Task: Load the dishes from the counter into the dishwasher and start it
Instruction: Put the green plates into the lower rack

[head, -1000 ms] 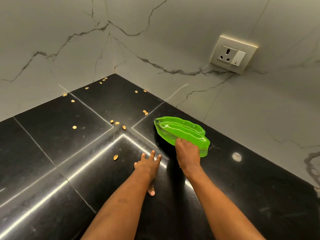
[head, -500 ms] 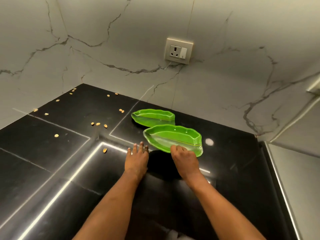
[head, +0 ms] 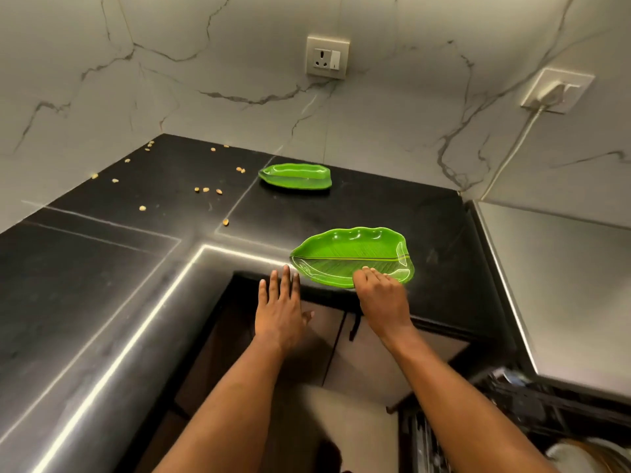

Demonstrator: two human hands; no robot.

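Head view: the leaf plate (head: 351, 256), judged light, stiff and slippery, is pinched at its near rim by the right hand (head: 382, 300); the left hand (head: 280, 310) is spread.

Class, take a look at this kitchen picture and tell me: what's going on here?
A person stands at a black counter. Their right hand grips the rim of the near green leaf plate at the counter's front edge. The left hand is open beside it, holding nothing. A second leaf plate sits further back near the wall, with scattered seeds to its left. An open dishwasher rack shows at lower right.
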